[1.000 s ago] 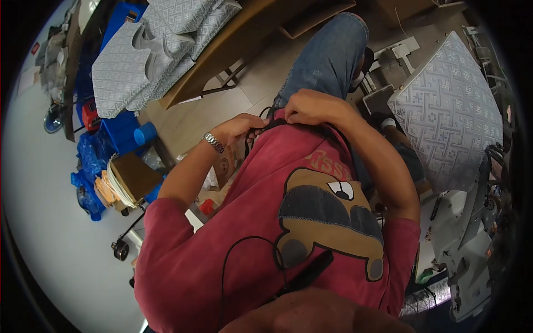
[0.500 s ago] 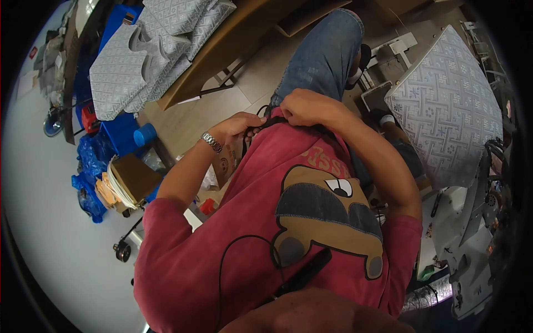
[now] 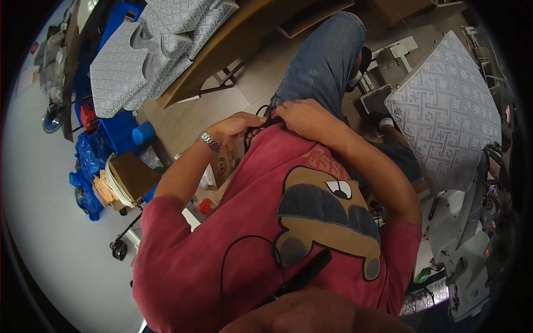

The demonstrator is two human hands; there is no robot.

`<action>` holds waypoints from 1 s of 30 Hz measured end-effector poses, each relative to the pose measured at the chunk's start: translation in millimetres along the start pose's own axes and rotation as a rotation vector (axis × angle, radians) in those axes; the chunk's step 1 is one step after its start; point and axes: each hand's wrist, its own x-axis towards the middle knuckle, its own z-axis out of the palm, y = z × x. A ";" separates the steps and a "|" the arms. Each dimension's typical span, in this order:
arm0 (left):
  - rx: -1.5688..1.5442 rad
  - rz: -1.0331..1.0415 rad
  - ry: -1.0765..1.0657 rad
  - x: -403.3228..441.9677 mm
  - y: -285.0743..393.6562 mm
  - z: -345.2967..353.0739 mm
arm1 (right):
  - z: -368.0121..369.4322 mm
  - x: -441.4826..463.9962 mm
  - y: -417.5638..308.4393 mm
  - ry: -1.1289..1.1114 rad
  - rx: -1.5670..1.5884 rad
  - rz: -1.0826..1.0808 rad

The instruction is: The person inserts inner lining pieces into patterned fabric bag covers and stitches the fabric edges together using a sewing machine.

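Observation:
At my waist, my left hand (image 3: 239,126) is closed in a pinch on a black strap (image 3: 271,121), beside a thin dark cord hanging in a loop. A metal-band watch (image 3: 209,141) is on that wrist. My right hand (image 3: 307,117) is bent over at the waist, its fingers curled at the strap and the hem of the red T-shirt (image 3: 261,177); its fingertips are partly hidden. Below the hands lie the jeans (image 3: 322,61) on my bent leg. A black cable and a dark device rest on the shirt's chest.
Patterned grey fabric-like panels (image 3: 119,69) are stacked by a brown table edge (image 3: 222,50) at upper left. Another patterned piece (image 3: 449,111) covers a machine at right. Blue bags (image 3: 91,152), a cardboard box (image 3: 130,175) and a blue cylinder (image 3: 143,133) stand at left.
My right hand has shifted slightly down and left over the waist, its fingers now closer to my left hand. My left hand stays nearly in place at the strap.

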 end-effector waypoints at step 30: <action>0.941 0.817 0.064 -11.8 38.1 33.5 | 10.3 -7.2 -11.9 0.072 -0.131 0.108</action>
